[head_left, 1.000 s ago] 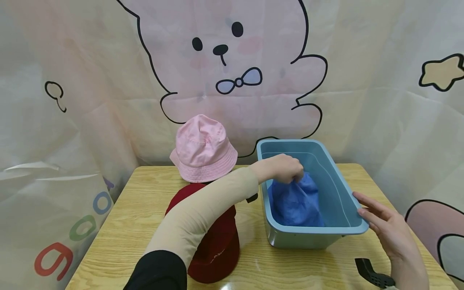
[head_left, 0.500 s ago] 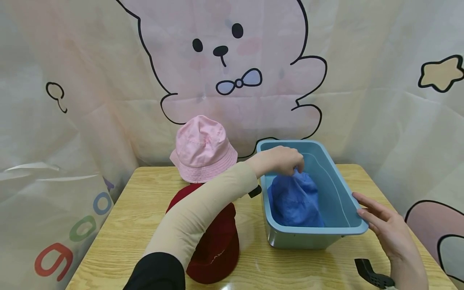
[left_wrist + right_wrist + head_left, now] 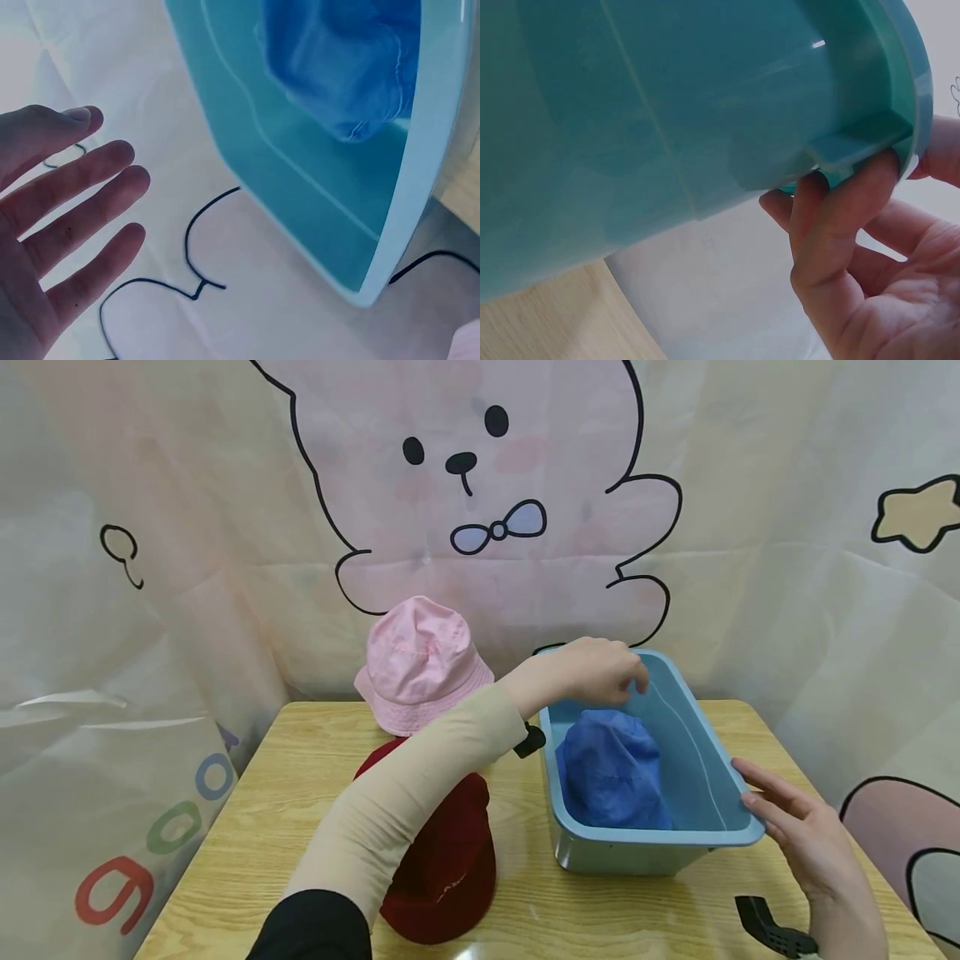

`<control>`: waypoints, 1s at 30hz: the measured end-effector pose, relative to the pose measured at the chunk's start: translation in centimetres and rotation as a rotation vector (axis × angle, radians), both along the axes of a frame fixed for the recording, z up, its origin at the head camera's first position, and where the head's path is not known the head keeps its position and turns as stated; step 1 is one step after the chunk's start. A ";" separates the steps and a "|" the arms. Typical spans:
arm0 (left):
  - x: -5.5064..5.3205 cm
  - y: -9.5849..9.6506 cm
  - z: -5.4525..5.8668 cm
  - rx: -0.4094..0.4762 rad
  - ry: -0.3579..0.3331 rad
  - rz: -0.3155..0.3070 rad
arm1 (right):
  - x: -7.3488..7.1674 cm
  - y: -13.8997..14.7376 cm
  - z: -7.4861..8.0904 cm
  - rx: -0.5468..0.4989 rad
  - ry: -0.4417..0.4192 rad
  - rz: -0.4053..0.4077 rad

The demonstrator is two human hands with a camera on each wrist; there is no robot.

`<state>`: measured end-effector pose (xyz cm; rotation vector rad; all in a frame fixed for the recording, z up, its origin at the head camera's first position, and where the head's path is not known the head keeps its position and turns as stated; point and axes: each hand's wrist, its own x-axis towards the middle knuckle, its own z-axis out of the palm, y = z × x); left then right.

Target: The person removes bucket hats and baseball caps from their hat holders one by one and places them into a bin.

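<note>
A blue fabric hat (image 3: 611, 768) lies in a light-blue plastic bin (image 3: 708, 760), against its left side. My left hand (image 3: 600, 672) is above the back left of the bin, apart from the hat. In the left wrist view that hand (image 3: 75, 217) has its fingers spread, with nothing between them. At the bin's right side, my right hand (image 3: 813, 835) holds the rim near the front corner. The right wrist view shows fingers of this hand (image 3: 870, 262) bent under the rim.
Left of the bin, a dark red hat (image 3: 446, 868) lies on the wooden table (image 3: 277, 793), partly hidden by my left sleeve (image 3: 412, 802). Behind it stands a pink bucket hat (image 3: 420, 660). A printed cloth (image 3: 750, 527) hangs behind the table.
My left hand has let go of the blue hat and risen up and back from it. The hat's crown has settled in the bin. My right hand stays at the rim.
</note>
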<state>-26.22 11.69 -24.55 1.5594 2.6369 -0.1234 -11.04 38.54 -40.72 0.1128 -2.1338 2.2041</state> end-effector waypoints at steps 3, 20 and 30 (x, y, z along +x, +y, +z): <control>0.5 -0.6 0.9 0.009 0.032 -0.010 | 0.0 -0.1 0.0 -0.004 -0.005 -0.002; 4.1 -4.0 3.1 0.023 0.138 -0.084 | -0.1 0.1 -0.2 -0.028 -0.006 -0.001; 6.7 -6.1 3.4 0.020 0.259 -0.188 | -0.1 0.0 -0.1 -0.039 -0.005 0.002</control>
